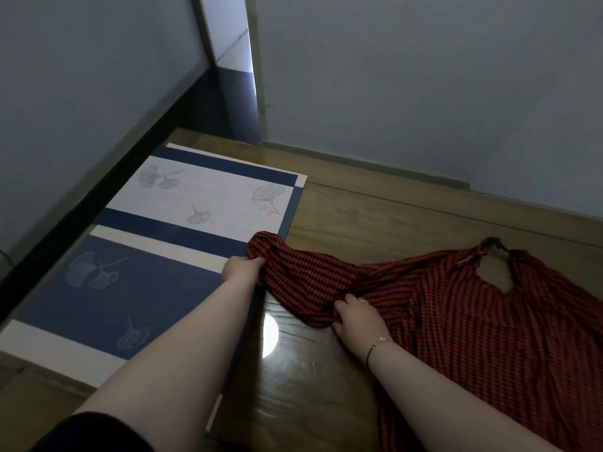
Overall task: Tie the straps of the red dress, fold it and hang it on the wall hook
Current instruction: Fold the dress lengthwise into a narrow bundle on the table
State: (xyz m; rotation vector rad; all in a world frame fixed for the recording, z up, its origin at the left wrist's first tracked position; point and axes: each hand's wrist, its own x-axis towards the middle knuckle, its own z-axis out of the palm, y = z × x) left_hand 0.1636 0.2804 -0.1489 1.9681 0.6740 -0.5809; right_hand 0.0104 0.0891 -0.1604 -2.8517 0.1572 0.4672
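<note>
A person kneels over a red dress [456,314] spread across a glossy wooden floor [375,216], both bare forearms reaching into the frame from below. The left hand [243,269] is closed in a fist around a bunched end of the checked fabric, lifting it just above the edge of a floor mat [137,256]; the fingers are clamped tight on the cloth. The right hand [357,316] grips the gathered fabric a little nearer the body of the garment, fingers curled into the folds, with a ring visible on one finger and one thin bracelet [378,345] at the wrist. Between the two hands the cloth is drawn into a twisted band. The rest of the dress lies flat to the right, its neckline opening [496,272] showing the floor through it, with what appears to be a knotted strap at the top, though the detail is too dim to confirm. One mat lies beside the garment, banded in navy and white and printed with ginkgo-leaf motifs, five clusters of which can be counted. It runs along a pale wall [81,109] with a dark skirting. One bright round reflection [269,336] of a light shines on the floorboards between the arms. A narrow door gap [233,44] shows at the corner of the room.
</note>
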